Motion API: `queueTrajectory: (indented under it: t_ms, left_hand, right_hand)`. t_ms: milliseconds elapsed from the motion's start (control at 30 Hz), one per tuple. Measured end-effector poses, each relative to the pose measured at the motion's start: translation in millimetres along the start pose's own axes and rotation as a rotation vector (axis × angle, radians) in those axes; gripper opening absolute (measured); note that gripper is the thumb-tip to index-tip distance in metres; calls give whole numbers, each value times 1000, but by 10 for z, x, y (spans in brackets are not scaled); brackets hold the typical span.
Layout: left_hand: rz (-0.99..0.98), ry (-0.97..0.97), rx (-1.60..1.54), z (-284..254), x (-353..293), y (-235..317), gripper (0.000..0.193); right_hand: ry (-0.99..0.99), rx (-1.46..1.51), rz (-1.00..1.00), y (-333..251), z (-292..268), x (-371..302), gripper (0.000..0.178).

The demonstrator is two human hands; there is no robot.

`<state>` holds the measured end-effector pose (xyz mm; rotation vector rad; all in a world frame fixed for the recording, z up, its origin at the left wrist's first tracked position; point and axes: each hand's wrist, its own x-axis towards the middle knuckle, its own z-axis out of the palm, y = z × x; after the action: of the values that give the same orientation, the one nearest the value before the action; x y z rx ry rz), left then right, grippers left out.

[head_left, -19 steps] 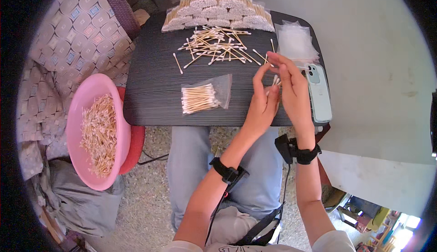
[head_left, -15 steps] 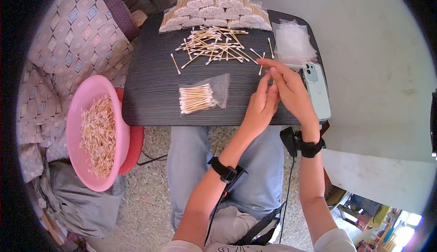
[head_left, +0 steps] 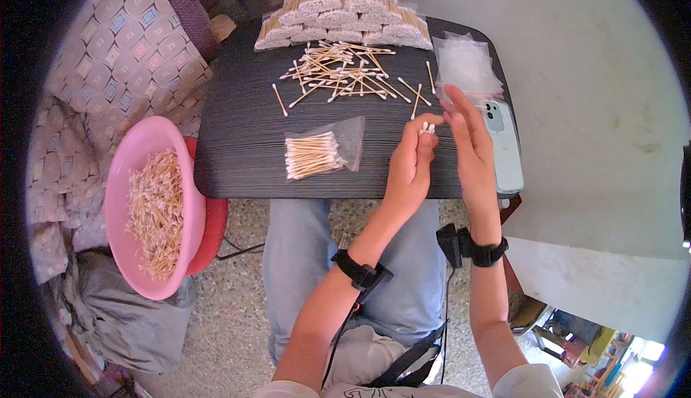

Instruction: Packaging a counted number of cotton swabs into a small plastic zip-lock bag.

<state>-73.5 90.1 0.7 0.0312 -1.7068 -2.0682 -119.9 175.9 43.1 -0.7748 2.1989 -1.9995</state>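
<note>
My left hand [head_left: 410, 164] is closed around a few cotton swabs [head_left: 427, 129], whose white tips stick out between thumb and fingers. Just to its right, my right hand [head_left: 471, 139] is raised with its fingers stretched out, its fingertips close to those tips. A clear plastic bag [head_left: 350, 142] lies flat left of my hands, with a row of cotton swabs [head_left: 311, 155] on or in it; I cannot tell which. Farther back, a loose heap of wooden-stemmed cotton swabs [head_left: 338, 74] is spread on the black table [head_left: 241, 124], with several strays toward my right hand.
Filled bags of swabs [head_left: 342, 16] are stacked along the far edge. A pile of clear empty bags [head_left: 466, 67] lies at the far right, and a pale green phone [head_left: 507, 153] is beside my right hand. Left of the table stands a pink basin [head_left: 119, 211] full of swabs.
My right hand has moved off my left hand and its fingers have straightened upward. The swab tips in my left hand now show.
</note>
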Motion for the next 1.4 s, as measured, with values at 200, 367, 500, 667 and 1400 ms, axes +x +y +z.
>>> queueTrajectory:
  t_ms: [200,367,500,667,1400]
  left_hand:
    - [101,30,307,23,-34,52,16]
    - [98,69,294,66,-40,42,17]
    - [143,228,201,57,-22,-16,20]
    - [-18,254,-220,-41,15,-27,21]
    - [-41,26,-297,-116,-126,357,33]
  right_hand:
    - [-26,351,99,-26,218,-221,44]
    - [-20,297,68,-18,219,-201,46]
    - [35,26,78,59,177,-281,34]
    - [-32,-217,164,38,119,-551,37]
    - [191,174,161,-221,249,-649,53]
